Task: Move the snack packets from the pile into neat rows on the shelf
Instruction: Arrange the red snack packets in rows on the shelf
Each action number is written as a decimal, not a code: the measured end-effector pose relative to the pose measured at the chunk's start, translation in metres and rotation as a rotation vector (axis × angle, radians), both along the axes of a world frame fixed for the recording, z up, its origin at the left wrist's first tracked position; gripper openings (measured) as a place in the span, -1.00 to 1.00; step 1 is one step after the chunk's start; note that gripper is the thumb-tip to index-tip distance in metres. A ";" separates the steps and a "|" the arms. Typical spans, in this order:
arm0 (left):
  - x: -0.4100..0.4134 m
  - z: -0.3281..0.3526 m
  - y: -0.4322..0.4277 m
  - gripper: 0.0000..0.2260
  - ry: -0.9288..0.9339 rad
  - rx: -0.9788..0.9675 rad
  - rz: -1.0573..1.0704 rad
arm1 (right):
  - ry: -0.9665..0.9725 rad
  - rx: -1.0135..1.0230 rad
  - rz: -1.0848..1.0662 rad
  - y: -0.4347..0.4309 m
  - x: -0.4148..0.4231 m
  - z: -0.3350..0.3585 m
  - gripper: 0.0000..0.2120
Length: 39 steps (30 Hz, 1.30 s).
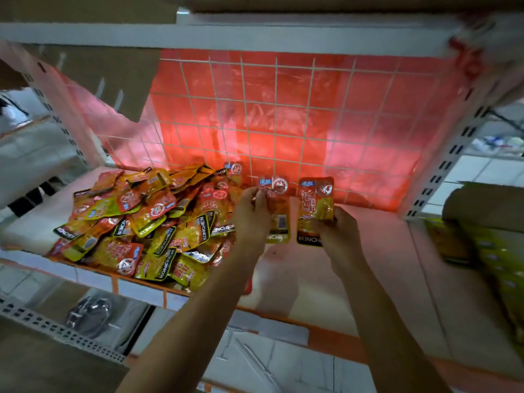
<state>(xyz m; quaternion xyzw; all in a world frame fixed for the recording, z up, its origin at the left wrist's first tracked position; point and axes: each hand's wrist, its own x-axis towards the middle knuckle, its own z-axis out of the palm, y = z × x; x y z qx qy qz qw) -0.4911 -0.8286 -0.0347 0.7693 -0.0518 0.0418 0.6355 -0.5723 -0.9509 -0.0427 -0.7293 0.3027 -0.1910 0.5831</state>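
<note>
On the shelf board, 9 o'clock side: a loose pile of snack packets (136,222), yellow and red, crossed over one another at every angle, many showing a black KONCHEW band; the heap runs to the front edge of the shelf (382,265).
Left hand (251,214): reaches in from 6 o'clock, just at the 3 o'clock edge of the pile; fingers curled round the left side of the left packet (276,205), gripping it about mid-height.
Left packet: long axis from 12 to 6 o'clock, blue tag at the top, barcode and black band at the bottom; print blurred.
Right hand (337,228): enters from 5 o'clock; fingers and thumb pinch the lower half of the right packet (314,205).
Right packet: same way up, red top at 12 o'clock, yellow window in the middle, black band at 6 o'clock.
The two held packets: side by side, tops nearly level, a narrow strip of board between them, not touching.
Contact with the board: cannot tell whether either held packet rests on it.
Single packet (234,171): at 11 o'clock of the left hand, upright against the back, at the pile's rear corner.
Back wall, 12 o'clock: white wire grid (283,109) with a red sheet (255,89) behind it.
Far 3 o'clock: yellow boxes (499,259) and a cardboard roll (487,205), beyond the slotted upright (436,182).
10 o'clock: a cardboard sheet (113,78) leaning inward.
7 o'clock, lower level: a dark object (89,313), too dim to identify.
</note>
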 end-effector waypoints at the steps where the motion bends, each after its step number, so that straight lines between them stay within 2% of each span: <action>1: -0.004 -0.001 -0.008 -0.76 0.076 -0.057 -0.038 | 0.004 0.008 -0.019 -0.007 -0.006 -0.003 -0.71; 5: -0.027 -0.001 -0.040 -0.93 0.329 -0.256 -0.147 | 0.024 0.051 -0.069 -0.032 -0.033 -0.005 -0.70; 10: -0.061 0.003 -0.084 -0.98 0.441 -0.290 -0.250 | 0.039 0.079 -0.109 -0.063 -0.069 -0.001 -0.66; 14: -0.096 0.006 -0.121 -0.87 0.428 -0.190 -0.309 | 0.012 0.086 -0.141 -0.089 -0.113 0.006 -0.62; 16: -0.121 0.011 -0.140 -0.77 0.449 -0.124 -0.404 | -0.013 0.067 -0.166 -0.105 -0.140 0.010 -0.72; 18: -0.147 0.012 -0.160 -0.70 0.429 -0.031 -0.515 | -0.020 0.056 -0.196 -0.125 -0.166 0.010 -0.67; 23: -0.219 0.014 -0.218 -0.84 0.468 -0.115 -0.704 | 0.024 0.040 -0.287 -0.177 -0.237 0.008 -0.65; 26: -0.265 0.019 -0.258 -0.74 0.592 -0.162 -0.752 | 0.041 0.052 -0.355 -0.208 -0.285 0.004 -0.65; 28: -0.296 0.019 -0.283 -0.67 0.660 -0.170 -0.759 | 0.022 0.061 -0.401 -0.227 -0.317 0.001 -0.71; 30: -0.325 0.014 -0.305 -0.65 0.604 -0.140 -0.772 | 0.010 0.041 -0.445 -0.244 -0.349 -0.001 -0.72; 34: -0.377 0.006 -0.346 -0.66 0.556 -0.092 -0.809 | -0.014 0.016 -0.514 -0.275 -0.406 -0.002 -0.57; 38: -0.417 0.002 -0.378 -0.91 0.526 -0.082 -0.921 | -0.018 0.033 -0.600 -0.297 -0.454 -0.006 -0.52; 39: -0.425 0.001 -0.384 -0.91 0.520 -0.071 -0.940 | 0.006 0.014 -0.626 -0.300 -0.465 -0.005 -0.53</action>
